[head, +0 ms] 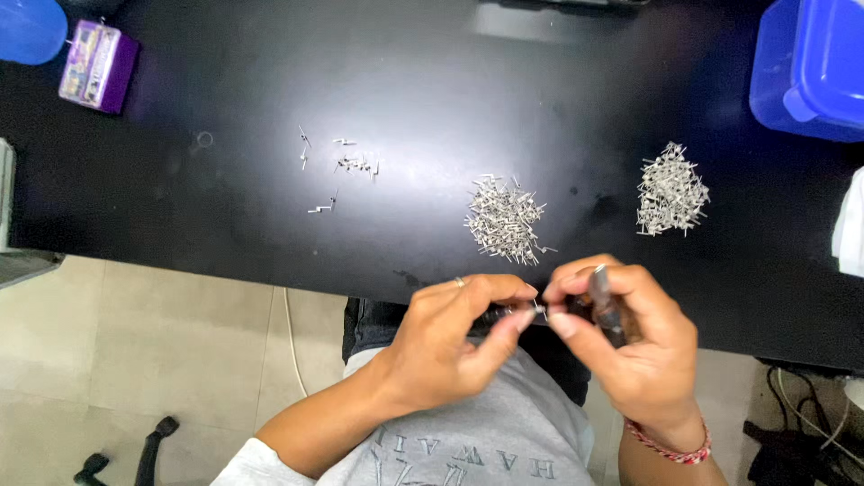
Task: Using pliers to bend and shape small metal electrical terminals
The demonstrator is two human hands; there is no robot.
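Far left, top corner: edge of a round blue plastic object (29,29), contents not visible. Just beside it, a small purple rectangular box (97,66) lies on the black tabletop (225,234), well apart from the work; whether it holds anything cannot be told.

Centre-left: a thin scatter of small bent silver metal pins (342,166), spread loosely, set apart from the bulk.

Centre: a dense heap of the same silver pins (504,220), near the table's front edge and within easy reach of both hands. Further right, a second heap of silver pins (670,191), kept separate from the first, likely so the lots do not mix.

Front edge, above the lap: left hand (450,346), ring on one finger, thumb and forefinger pressed together on a single small silver pin (538,310). Right hand (630,346), red woven band at the wrist, is wrapped around a dark slim hand tool (605,306), its tip brought up to that pin; held close, presumably for fine control.

Far right, top: blue plastic lidded tub (805,67), lid on, contents hidden.
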